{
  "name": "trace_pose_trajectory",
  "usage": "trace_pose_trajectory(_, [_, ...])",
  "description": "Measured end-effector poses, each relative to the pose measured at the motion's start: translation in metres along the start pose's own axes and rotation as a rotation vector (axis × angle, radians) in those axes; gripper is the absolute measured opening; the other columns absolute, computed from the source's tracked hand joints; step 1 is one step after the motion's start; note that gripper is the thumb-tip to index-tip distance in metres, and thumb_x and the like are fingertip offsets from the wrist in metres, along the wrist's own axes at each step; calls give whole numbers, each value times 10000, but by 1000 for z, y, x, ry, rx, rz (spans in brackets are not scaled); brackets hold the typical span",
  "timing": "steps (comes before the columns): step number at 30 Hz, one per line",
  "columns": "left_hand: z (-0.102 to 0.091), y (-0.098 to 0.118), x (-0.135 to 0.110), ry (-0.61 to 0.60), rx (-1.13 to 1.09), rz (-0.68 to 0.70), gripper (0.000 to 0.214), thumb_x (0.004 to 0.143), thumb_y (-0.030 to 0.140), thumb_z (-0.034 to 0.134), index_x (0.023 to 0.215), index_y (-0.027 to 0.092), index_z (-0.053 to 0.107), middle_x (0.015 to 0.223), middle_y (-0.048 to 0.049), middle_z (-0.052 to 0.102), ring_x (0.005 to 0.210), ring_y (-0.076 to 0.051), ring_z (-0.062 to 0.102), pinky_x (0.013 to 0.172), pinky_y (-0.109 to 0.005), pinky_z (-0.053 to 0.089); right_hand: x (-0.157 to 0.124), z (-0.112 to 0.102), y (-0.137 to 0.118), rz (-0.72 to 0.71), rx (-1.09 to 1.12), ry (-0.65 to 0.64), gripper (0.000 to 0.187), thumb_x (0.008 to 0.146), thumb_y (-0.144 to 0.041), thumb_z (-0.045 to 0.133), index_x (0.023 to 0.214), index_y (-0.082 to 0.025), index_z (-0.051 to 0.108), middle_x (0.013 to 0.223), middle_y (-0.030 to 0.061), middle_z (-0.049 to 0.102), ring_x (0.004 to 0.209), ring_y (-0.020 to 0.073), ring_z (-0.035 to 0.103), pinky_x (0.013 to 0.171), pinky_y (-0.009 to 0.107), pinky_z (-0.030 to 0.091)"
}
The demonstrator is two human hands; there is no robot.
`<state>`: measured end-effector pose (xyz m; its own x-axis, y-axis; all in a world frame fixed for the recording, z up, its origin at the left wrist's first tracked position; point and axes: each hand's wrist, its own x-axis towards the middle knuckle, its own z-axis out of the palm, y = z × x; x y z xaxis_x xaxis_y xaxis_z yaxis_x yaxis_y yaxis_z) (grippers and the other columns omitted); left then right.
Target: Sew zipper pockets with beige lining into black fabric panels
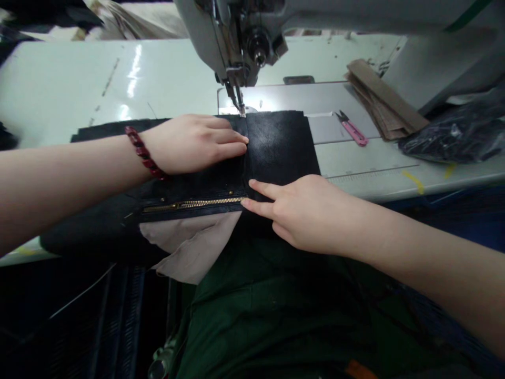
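A black leather-like piece [276, 142] lies on the sewing machine bed, its far edge under the presser foot [241, 108]. My left hand [201, 143] rests on it, left of a vertical seam, fingers stretched towards the seam. On the seam's right side my right hand [292, 210] has two fingers extended and pressing down; one fingertip touches the end of a brass zipper [209, 202]. Pale lining fabric [197, 237] hangs below the zipper over the table's front edge. A dark red bracelet [144, 152] circles my left wrist.
The sewing machine head [236, 37] overhangs the work. Pink thread snips [353, 129] lie to the right, beside brown strips [382, 100] and a dark plastic-wrapped bundle [457, 131]. Ruler markings [371, 172] run along the table's front. Green cloth [252, 305] covers my lap.
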<state>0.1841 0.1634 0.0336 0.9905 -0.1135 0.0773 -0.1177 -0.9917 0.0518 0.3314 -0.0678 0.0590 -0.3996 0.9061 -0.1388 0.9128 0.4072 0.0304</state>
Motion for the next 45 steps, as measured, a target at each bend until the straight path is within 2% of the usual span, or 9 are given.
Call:
trace_pose_trajectory(8, [-16,-3,13,-124,195,107,503,1049,361,233,1135,146,680,1125,-130,675,1065,-254,613,995,-479,476,0,0,-1,1,4,-7,571,910,-223,537,1477,-248,472,1514,124,465,869,266,730,591,349,539])
trace_pose_trajectory(11, [-9,-2,6,-72,177,75,430,1049,357,302,1159,153,664,1125,-103,677,1064,-230,598,991,-433,480,0,1,0,5,-1,-8,578,905,-225,542,1477,-259,472,1519,116,460,846,264,732,571,346,529])
trace_pose_trajectory(15, [0,3,-8,-11,69,28,361,1034,269,345,1255,143,602,1315,-85,604,1183,-207,541,1077,-406,439,-2,2,0,-1,-11,-2,556,924,-236,508,1478,-269,470,1518,112,463,831,259,732,554,340,512])
trace_pose_trajectory(21, [2,1,-9,-48,10,17,371,993,211,383,1319,144,547,1496,-63,451,1282,-226,456,1163,-470,363,-3,3,1,-12,-31,31,526,943,-258,478,1469,-269,486,1504,114,484,835,257,729,554,328,494])
trace_pose_trajectory(25, [2,-1,-6,-47,78,52,355,986,218,402,1282,124,575,1464,-96,486,1240,-250,495,1140,-479,382,-3,2,0,-5,-34,13,532,942,-265,487,1474,-275,477,1510,113,477,818,245,725,550,325,486])
trace_pose_trajectory(31, [5,-5,-11,6,22,4,365,938,264,498,1284,216,600,1468,-61,500,1336,-314,444,1156,-551,351,-3,2,0,3,-31,12,546,934,-262,500,1479,-276,470,1516,112,468,813,238,722,551,318,479])
trace_pose_trajectory(35, [7,-10,-11,-22,-79,107,387,929,234,457,1289,190,589,1493,-60,476,1378,-280,432,1203,-496,331,-3,3,0,-2,-29,11,539,943,-269,486,1481,-275,465,1522,113,459,781,226,717,539,321,473])
trace_pose_trajectory(41, [6,-7,-10,6,-51,53,374,952,254,406,1274,183,582,1387,-91,549,1274,-249,540,1096,-416,466,-2,2,0,4,-31,2,549,937,-275,496,1484,-285,459,1528,107,451,735,205,707,514,309,451])
trace_pose_trajectory(45, [7,-12,-7,-12,24,66,368,961,277,408,1280,197,575,1434,-91,511,1282,-257,517,1123,-462,402,-3,2,-1,8,-34,-6,567,925,-254,489,1490,-284,449,1529,114,449,726,205,707,502,308,441])
